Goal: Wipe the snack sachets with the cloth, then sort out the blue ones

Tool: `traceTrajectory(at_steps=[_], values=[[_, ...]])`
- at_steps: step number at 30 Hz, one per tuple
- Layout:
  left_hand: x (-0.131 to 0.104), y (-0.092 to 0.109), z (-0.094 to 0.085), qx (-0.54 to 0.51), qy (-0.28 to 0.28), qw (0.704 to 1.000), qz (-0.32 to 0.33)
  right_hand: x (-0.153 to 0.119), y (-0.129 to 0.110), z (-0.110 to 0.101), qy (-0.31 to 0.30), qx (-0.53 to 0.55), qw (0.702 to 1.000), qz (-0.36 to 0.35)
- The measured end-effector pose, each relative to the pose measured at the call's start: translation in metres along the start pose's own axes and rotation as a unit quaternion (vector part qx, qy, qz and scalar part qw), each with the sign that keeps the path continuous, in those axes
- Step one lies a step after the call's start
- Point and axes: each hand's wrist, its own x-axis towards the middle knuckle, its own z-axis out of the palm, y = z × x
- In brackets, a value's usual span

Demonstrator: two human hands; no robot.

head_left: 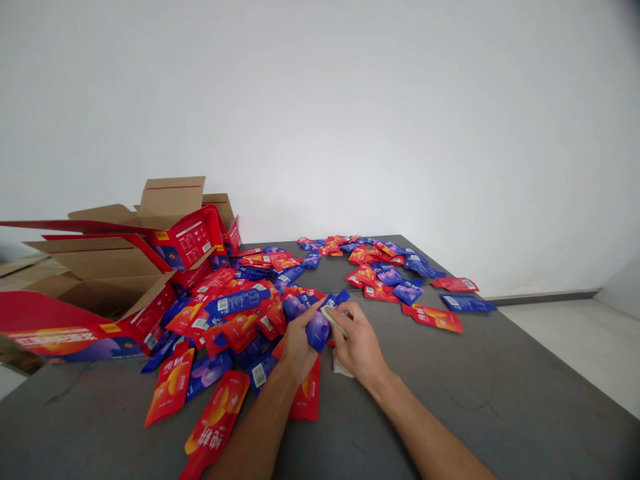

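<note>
My left hand [299, 341] grips a blue pouch [318, 329] printed with purple fruit, held above the table at the pile's right edge. Against the upper part of that pouch my right hand [359, 340] presses a whitish cloth [336, 321], its fingers closed round it. Part of the cloth hangs below the right hand. Left of my hands spreads a heap of red and blue pouches [240, 327], several overlapping. A red pouch [306, 393] lies under my left wrist, and another red pouch [219, 417] lies nearer the front.
Open red cardboard boxes [145, 327] stand on the left with their flaps up. More red and blue pouches [385, 273] lie scattered at the back and right of the grey table [425, 393]. A white wall [320, 120] rises behind the table.
</note>
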Motion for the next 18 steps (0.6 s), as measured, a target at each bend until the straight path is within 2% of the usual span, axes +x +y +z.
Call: traceTrajectory(at_steps=[3, 5, 8, 10, 12, 14, 16, 18], values=[[0.002, 0.0, -0.004, 0.006, 0.006, 1.0, 0.014, -0.004, -0.015, 0.004, -0.091, 0.029, 0.995, -0.041], [0.002, 0.0, -0.006, 0.025, -0.001, 0.999, 0.021, -0.004, -0.021, 0.002, -0.123, 0.054, 0.99, -0.05], [0.001, 0.002, -0.006, 0.129, 0.012, 0.988, 0.081, -0.001, -0.017, -0.004, -0.136, 0.081, 0.987, -0.039], [0.0, 0.004, -0.006, 0.253, 0.034, 0.956, 0.147, 0.002, -0.008, -0.006, -0.118, 0.058, 0.991, -0.003], [-0.001, 0.007, -0.007, 0.394, 0.05, 0.891, 0.219, 0.004, 0.005, -0.007, -0.083, 0.008, 0.995, 0.051], [-0.002, 0.009, -0.011, 0.532, 0.068, 0.801, 0.267, 0.005, 0.018, -0.006, -0.057, -0.045, 0.992, 0.101], [-0.003, 0.009, -0.015, 0.65, 0.092, 0.703, 0.273, 0.005, 0.029, -0.006, -0.054, -0.095, 0.985, 0.135], [-0.005, 0.009, -0.019, 0.723, 0.11, 0.631, 0.258, 0.002, 0.039, -0.005, -0.056, -0.14, 0.975, 0.16]])
